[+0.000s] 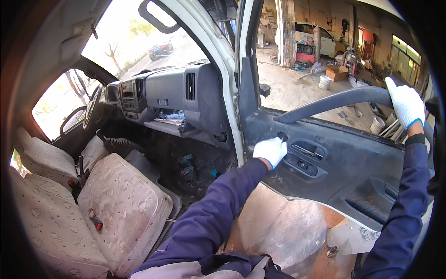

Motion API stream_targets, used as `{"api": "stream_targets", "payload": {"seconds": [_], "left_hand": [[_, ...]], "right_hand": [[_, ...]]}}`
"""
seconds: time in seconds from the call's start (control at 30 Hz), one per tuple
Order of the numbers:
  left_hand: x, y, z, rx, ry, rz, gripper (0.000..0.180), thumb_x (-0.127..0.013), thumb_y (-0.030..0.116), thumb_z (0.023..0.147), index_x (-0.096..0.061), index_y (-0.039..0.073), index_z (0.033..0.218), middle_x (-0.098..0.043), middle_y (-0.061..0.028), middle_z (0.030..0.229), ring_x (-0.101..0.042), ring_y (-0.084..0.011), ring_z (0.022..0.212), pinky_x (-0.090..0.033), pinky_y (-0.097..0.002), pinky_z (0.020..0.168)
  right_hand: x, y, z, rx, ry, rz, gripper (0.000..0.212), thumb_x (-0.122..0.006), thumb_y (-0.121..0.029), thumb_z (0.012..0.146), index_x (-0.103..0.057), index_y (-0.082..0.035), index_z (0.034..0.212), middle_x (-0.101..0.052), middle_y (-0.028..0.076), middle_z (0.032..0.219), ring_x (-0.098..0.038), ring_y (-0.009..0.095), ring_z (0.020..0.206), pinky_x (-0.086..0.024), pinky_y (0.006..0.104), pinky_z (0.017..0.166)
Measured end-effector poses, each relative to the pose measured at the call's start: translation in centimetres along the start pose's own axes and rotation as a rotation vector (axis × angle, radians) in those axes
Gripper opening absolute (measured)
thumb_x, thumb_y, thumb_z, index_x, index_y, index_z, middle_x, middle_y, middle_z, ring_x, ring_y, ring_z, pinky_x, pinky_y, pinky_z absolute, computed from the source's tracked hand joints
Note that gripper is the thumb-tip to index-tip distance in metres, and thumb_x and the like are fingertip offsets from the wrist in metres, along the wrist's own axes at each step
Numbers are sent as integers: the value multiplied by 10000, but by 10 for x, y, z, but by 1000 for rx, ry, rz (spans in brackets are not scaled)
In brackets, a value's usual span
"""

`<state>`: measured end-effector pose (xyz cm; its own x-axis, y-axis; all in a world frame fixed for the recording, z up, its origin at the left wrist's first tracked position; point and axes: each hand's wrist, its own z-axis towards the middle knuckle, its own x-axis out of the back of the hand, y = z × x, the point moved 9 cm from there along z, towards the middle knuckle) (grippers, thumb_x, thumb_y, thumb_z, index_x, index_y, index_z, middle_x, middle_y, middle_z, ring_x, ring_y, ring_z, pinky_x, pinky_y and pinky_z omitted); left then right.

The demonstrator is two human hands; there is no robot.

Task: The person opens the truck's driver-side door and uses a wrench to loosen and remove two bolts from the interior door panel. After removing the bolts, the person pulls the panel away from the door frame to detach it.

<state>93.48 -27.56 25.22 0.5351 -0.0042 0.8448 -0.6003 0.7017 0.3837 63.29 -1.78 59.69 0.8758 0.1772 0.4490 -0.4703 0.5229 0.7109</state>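
My left hand (271,151), in a white knitted glove with a blue cuff edge, is closed at a dark round opening (282,136) in the grey door panel (339,169). Whatever its fingers pinch there is too small to make out. Just right of it sit the inner door handle (307,149) and a small switch (303,164). My right hand (406,103), gloved the same way, wraps round a dark grey curved grab bar (339,100) that arches across the window opening, one finger or thumb pointing up.
The vehicle door stands open. To the left are patterned seats (125,204), a gear lever (101,136), a steering wheel (93,106) and a dashboard (169,88). Beyond the window lie a cardboard box (336,72), a white bucket (325,82) and a parked white car (326,44).
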Motion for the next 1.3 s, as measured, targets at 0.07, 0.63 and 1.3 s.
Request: {"api": "stream_targets", "payload": {"seconds": [0.07,0.63,1.3], "left_hand": [[15,9,1,-140,-29,205,415,-606,391,1081,-795,31,998,-802,-208,871,-783,-431,806,-624,-541,798],[28,11,0,-19,-49,-26,460,-563,436,1097,-774,36,1015,-799,-260,949,-782,-474,898,-623,-556,875],[25,4,6,-43,-128,137,463,-550,427,1094,-795,39,1043,-808,-259,948,-792,-467,890,-626,-564,869]], "right_hand": [[0,1,0,-21,-13,-4,663,-650,-24,1019,-517,-169,1652,-765,202,1013,-783,392,934,-634,514,821],[-6,6,3,19,9,-35,803,-792,-142,996,-443,-175,1718,-772,203,1029,-779,392,948,-641,496,859],[-6,5,0,51,37,-50,744,-646,3,1006,-443,-161,1703,-779,185,1027,-786,388,938,-632,500,847]]}}
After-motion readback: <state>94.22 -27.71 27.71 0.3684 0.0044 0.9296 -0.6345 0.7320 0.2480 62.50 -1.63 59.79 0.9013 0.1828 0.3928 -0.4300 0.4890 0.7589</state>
